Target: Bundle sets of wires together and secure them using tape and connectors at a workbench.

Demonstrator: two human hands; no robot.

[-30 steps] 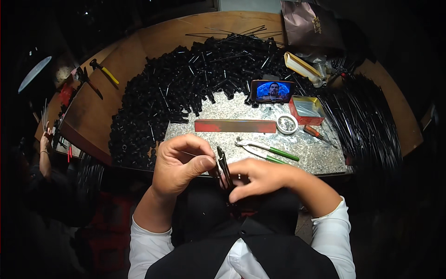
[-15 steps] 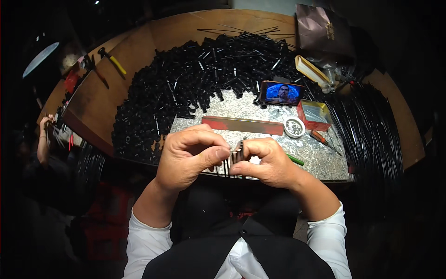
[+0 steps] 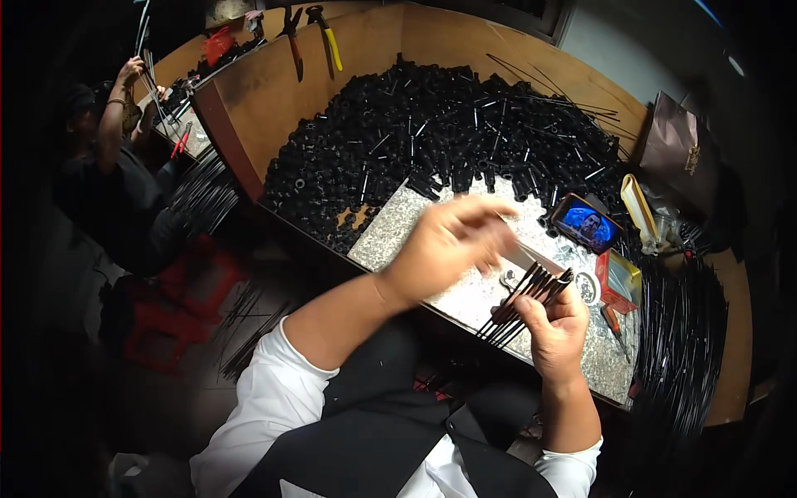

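My right hand (image 3: 554, 328) grips several thin black rods (image 3: 521, 311) between thumb and fingers, their upper ends fanned beside the index finger. My left hand (image 3: 444, 253) hovers over the speckled worktop (image 3: 390, 226), up and to the left of the rods. Motion smears its fingertips, so whether they pinch anything does not show. Behind the hands lies a long flat bar (image 3: 535, 257), partly covered. A round white dish (image 3: 588, 288) with tiny pieces in it sits just beyond my right hand.
A heap of short black tubes (image 3: 432, 124) fills the wooden-walled bench. A lit phone (image 3: 588, 222), a red and yellow box (image 3: 618, 282) and an orange-handled tool (image 3: 614, 324) stand at the right, beside long black rods (image 3: 681, 340). Pliers (image 3: 330, 41) hang left. Another person (image 3: 108, 158) works far left.
The view has swung, shifting the bench rightward. My hands were together at the rods; now my left hand has parted from them, up and left, while my right keeps its grip and tilts the bundle.
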